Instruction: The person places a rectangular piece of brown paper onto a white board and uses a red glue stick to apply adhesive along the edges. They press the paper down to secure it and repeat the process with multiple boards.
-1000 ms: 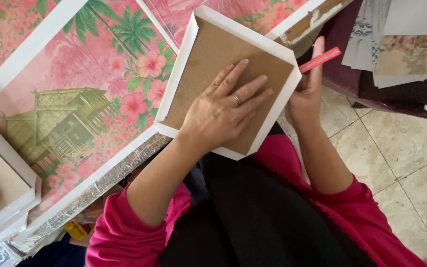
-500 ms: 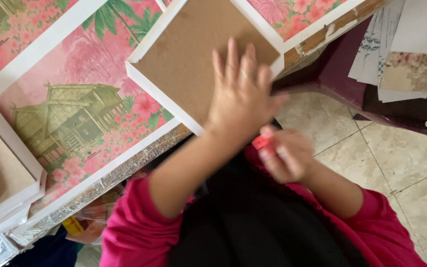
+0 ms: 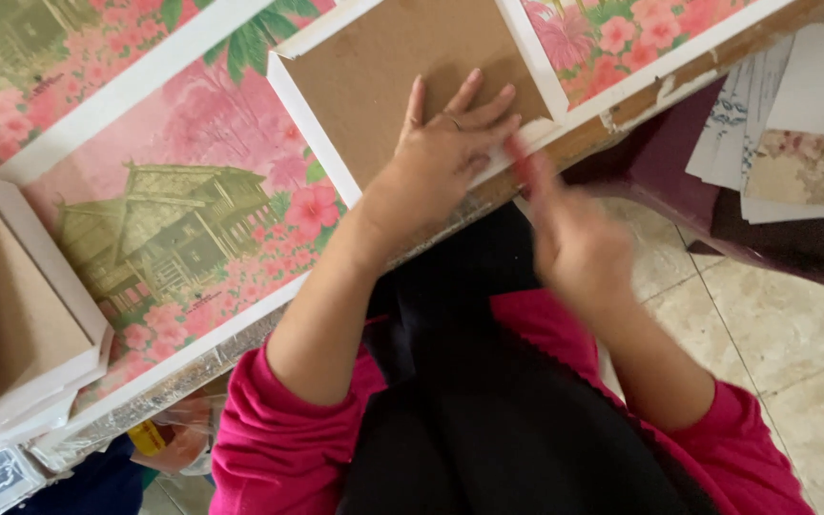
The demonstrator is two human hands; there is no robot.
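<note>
On floral table (image 3: 193, 124): keep left hand (image 3: 441, 153) flat, fingers spread, pinning frame (image 3: 402, 76) — right hand (image 3: 574, 248) blurred, grip on red tool (image 3: 524, 164) unclear.

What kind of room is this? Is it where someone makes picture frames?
Probably a small home craft or framing workspace. The left hand presses on a white frame's brown backing board, more frames are stacked at the table's left end, and loose paper prints lie on a side table above a tiled floor.

right hand (image 3: 579, 253) blurred, frame (image 3: 402, 86) cut off — top edge
</note>
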